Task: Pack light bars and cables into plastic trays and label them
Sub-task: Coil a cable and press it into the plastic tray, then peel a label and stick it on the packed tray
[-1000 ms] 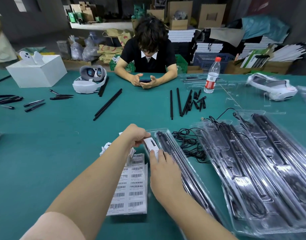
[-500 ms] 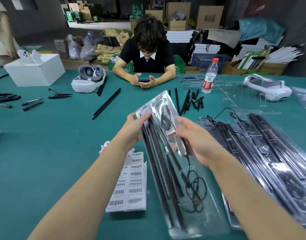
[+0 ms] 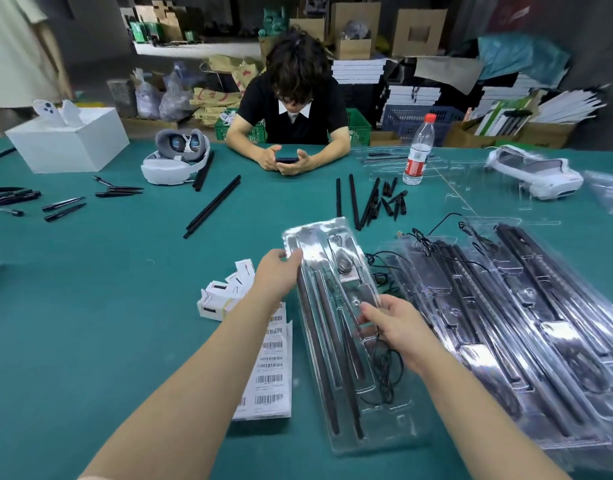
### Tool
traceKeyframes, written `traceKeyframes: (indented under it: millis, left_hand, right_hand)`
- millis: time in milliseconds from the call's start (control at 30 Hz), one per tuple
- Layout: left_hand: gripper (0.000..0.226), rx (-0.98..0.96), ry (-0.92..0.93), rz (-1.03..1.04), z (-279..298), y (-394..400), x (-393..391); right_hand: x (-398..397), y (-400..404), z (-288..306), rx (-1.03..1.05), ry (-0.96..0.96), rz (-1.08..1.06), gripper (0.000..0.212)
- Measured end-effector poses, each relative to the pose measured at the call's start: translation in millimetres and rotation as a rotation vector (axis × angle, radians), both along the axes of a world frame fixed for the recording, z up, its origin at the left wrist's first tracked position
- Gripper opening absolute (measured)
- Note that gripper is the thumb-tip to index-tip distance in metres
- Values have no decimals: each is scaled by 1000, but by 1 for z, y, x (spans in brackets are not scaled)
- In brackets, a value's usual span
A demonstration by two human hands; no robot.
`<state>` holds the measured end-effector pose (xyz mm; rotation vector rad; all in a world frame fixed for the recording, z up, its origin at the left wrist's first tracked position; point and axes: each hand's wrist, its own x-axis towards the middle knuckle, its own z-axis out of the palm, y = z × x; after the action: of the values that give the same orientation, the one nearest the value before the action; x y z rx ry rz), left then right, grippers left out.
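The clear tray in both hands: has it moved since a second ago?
Yes. The tray, previously flat right of the barcode sheet, was lifted and turned over, and remains beside it.

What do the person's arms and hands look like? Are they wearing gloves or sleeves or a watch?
No gloves: both the left hand and the right hand are bare. No sleeves show either; both forearms are uncovered all the way to the bottom edge of the picture. No watch, bracelet or ring shows on either wrist or on the fingers that can be seen.

Both forearms bare; left hand, right hand seemingly ungloved; no sleeves in view.
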<state>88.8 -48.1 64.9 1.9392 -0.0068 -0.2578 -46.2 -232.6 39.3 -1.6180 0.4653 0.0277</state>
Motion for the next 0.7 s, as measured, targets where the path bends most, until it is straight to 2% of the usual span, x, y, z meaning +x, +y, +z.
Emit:
traceKeyframes:
  millis: [67,133,200,267,367,400,467,533,600,700]
  left_hand:
    - [38,267,-239,-22,-3,15,3]
    - [26,427,-368,-113,-3,37,7]
    - [29,657,-428,-265,-7,63,9]
    - [46,864,-382,-429,-13,90,7]
    - [69,904,-219,-559,-29,126,4]
    - [69,895,-214,-555,-34,134,4]
    - [55,903,-287,-475,-43,142,5]
    - [39,953,-351,-361,-45,144,6]
    - [32,978,-361,-271,-48,147,5]
    - [28,966,-341,-162,-54,157,4]
  right_hand:
    - [1,0,-11,-66,13,-56,24]
    - [5,-3,-21,-295,38,-99,44]
    - [7,-2,-27,-510,41,-146,60]
    - [8,1,-31,-673,34,-190,61]
    - [8,5,-34,-890,26,-187,51]
    - [7,7,-32,-992,22,-170,48]
    - [7,11,-27,-1188,-38,-134,42]
    - [8,21,-16,-1207,-142,-68,28]
    - [7,40,-5,-1109,-213,57,16]
    - [6,79,2,-875,-204,219,18]
